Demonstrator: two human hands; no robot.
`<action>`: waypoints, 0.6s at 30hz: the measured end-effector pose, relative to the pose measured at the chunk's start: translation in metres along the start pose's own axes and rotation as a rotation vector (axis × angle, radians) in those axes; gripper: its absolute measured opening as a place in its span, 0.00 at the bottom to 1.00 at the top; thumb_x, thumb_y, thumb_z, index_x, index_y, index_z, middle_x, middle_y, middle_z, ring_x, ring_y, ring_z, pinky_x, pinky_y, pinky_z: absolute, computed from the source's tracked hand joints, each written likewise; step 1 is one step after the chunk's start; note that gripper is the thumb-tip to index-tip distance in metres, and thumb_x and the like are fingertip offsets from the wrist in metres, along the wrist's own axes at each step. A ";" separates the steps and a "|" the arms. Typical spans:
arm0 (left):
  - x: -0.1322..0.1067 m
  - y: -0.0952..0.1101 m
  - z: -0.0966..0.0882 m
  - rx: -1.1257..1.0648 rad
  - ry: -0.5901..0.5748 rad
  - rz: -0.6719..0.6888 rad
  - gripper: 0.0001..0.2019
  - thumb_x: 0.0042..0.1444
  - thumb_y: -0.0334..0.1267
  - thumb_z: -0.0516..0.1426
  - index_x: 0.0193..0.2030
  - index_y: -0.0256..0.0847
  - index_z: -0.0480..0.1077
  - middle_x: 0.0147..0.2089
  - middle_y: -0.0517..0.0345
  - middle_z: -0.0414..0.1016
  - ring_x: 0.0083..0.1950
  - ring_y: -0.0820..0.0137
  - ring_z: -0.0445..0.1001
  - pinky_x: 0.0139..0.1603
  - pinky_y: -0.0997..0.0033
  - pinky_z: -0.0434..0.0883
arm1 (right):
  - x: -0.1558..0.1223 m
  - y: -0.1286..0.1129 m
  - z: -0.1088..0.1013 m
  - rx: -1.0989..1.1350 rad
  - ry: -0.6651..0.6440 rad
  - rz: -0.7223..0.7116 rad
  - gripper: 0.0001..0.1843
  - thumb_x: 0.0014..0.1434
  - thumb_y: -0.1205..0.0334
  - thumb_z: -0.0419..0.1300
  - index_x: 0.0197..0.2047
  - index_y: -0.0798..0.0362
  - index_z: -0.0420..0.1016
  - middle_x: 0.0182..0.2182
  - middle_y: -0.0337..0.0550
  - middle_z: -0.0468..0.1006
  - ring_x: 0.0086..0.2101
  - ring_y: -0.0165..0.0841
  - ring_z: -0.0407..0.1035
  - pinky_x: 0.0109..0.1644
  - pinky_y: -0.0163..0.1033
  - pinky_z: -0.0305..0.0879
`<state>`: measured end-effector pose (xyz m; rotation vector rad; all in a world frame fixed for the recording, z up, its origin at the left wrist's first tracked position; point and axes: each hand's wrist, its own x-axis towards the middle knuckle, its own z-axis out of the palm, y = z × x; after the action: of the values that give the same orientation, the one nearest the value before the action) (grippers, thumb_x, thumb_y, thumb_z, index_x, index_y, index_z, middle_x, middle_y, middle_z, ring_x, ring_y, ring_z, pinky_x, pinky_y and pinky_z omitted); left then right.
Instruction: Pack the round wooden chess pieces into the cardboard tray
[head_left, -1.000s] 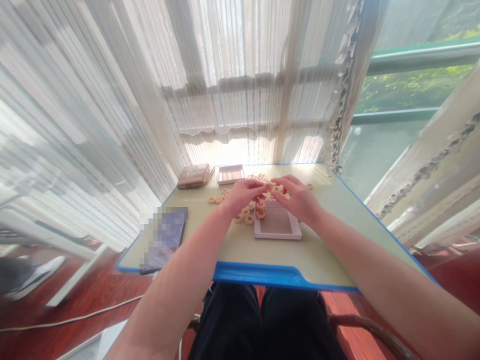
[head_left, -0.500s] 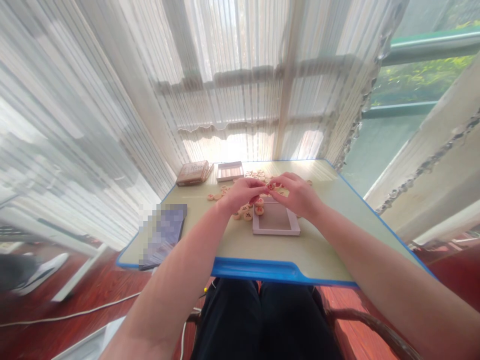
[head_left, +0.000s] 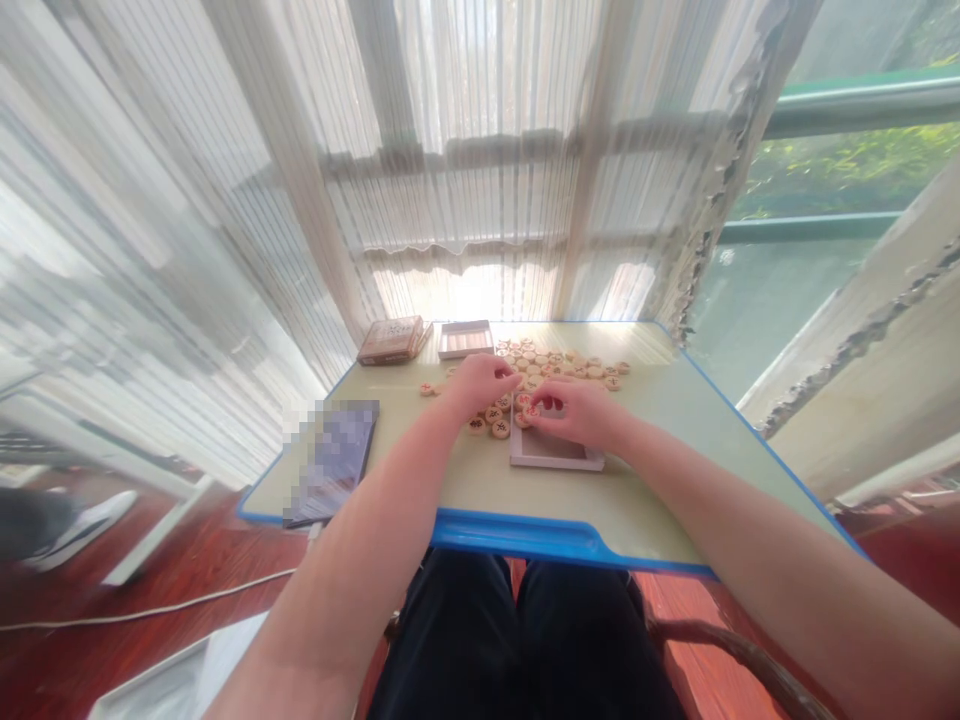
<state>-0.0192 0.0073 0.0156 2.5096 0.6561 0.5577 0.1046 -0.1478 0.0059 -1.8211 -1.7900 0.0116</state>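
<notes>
In the head view, the right hand point(head_left: 577, 412), right of the frame's centre, has thumb and fingers narrowed around a red-marked disc point(head_left: 532, 411), at the left side of the open box point(head_left: 559, 463). The left hand point(head_left: 478, 382), nearer the middle, is loosely curled; whether it holds anything I cannot tell. More red-marked pieces point(head_left: 523, 400) sit along the box's left wall, black-marked discs point(head_left: 500, 428) lie just outside it, lower left, and a loose spread of pieces point(head_left: 592, 370) fills the table point(head_left: 480, 485) above and to the right.

To do this setting-down well, I would keep the disc level, bring its edge lightly against its neighbour, and free the thumb before the fingers lift, so the row is not nudged. The left hand is best kept off the box wall
</notes>
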 end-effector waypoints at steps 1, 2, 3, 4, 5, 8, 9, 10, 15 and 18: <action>0.000 0.000 0.000 0.019 0.002 0.003 0.15 0.48 0.47 0.54 0.27 0.37 0.75 0.23 0.59 0.70 0.26 0.73 0.63 0.26 0.74 0.56 | 0.000 -0.001 0.001 -0.012 -0.014 0.008 0.10 0.51 0.55 0.61 0.36 0.49 0.76 0.29 0.39 0.73 0.29 0.30 0.65 0.33 0.35 0.59; -0.001 0.001 0.000 0.032 0.006 0.007 0.15 0.49 0.47 0.54 0.27 0.37 0.75 0.23 0.59 0.70 0.26 0.73 0.63 0.26 0.74 0.56 | 0.000 -0.002 0.002 -0.023 -0.025 0.013 0.10 0.52 0.55 0.61 0.36 0.49 0.76 0.29 0.39 0.73 0.29 0.30 0.65 0.33 0.35 0.58; -0.001 0.002 0.000 0.043 0.009 0.014 0.15 0.49 0.47 0.54 0.27 0.37 0.74 0.23 0.59 0.70 0.26 0.73 0.63 0.26 0.73 0.56 | 0.000 -0.003 0.003 -0.032 -0.032 0.013 0.10 0.52 0.55 0.61 0.36 0.49 0.76 0.29 0.39 0.74 0.29 0.30 0.66 0.32 0.35 0.58; -0.001 0.004 -0.001 0.056 0.007 0.023 0.15 0.49 0.46 0.54 0.26 0.37 0.74 0.23 0.59 0.70 0.26 0.72 0.63 0.26 0.73 0.56 | 0.000 -0.004 0.003 -0.041 -0.036 0.010 0.10 0.53 0.55 0.60 0.36 0.49 0.76 0.29 0.39 0.74 0.29 0.31 0.66 0.32 0.35 0.58; -0.002 0.005 -0.001 0.073 0.000 0.033 0.15 0.49 0.46 0.53 0.25 0.37 0.74 0.22 0.58 0.69 0.26 0.72 0.62 0.26 0.73 0.56 | 0.000 -0.005 0.003 -0.048 -0.041 0.005 0.10 0.53 0.54 0.60 0.37 0.49 0.76 0.29 0.39 0.74 0.30 0.31 0.66 0.32 0.35 0.58; -0.002 0.008 0.000 0.140 -0.045 0.055 0.16 0.51 0.44 0.52 0.21 0.37 0.72 0.19 0.58 0.65 0.24 0.73 0.59 0.25 0.71 0.53 | 0.001 -0.007 0.003 -0.069 -0.065 -0.004 0.10 0.55 0.54 0.59 0.38 0.48 0.75 0.30 0.40 0.73 0.30 0.31 0.66 0.32 0.35 0.58; -0.002 0.009 0.001 0.159 -0.052 0.060 0.16 0.51 0.43 0.52 0.19 0.37 0.71 0.18 0.58 0.64 0.23 0.73 0.58 0.25 0.71 0.52 | 0.001 -0.007 0.004 -0.075 -0.072 -0.002 0.10 0.55 0.53 0.58 0.38 0.48 0.75 0.30 0.40 0.73 0.29 0.31 0.66 0.32 0.35 0.57; -0.002 0.009 0.002 0.174 -0.051 0.064 0.17 0.52 0.43 0.51 0.18 0.37 0.70 0.17 0.59 0.63 0.22 0.73 0.57 0.25 0.71 0.52 | 0.001 -0.007 0.004 -0.079 -0.078 0.001 0.10 0.56 0.53 0.58 0.37 0.48 0.75 0.30 0.40 0.73 0.29 0.31 0.65 0.32 0.35 0.57; 0.000 0.007 0.004 0.194 -0.010 0.063 0.16 0.52 0.42 0.51 0.19 0.37 0.71 0.18 0.58 0.65 0.22 0.74 0.58 0.25 0.71 0.52 | 0.002 -0.007 0.005 -0.070 -0.088 0.002 0.09 0.56 0.53 0.58 0.35 0.48 0.75 0.30 0.39 0.72 0.29 0.31 0.65 0.31 0.35 0.57; -0.002 0.008 0.002 0.148 0.000 0.060 0.14 0.51 0.42 0.52 0.25 0.37 0.74 0.23 0.57 0.71 0.26 0.72 0.63 0.26 0.72 0.56 | 0.001 -0.007 0.004 -0.064 -0.086 -0.001 0.09 0.56 0.53 0.58 0.34 0.48 0.74 0.30 0.39 0.72 0.29 0.31 0.65 0.31 0.35 0.57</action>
<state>-0.0169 -0.0002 0.0177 2.6746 0.6456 0.5492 0.0969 -0.1454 0.0059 -1.8911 -1.8700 0.0326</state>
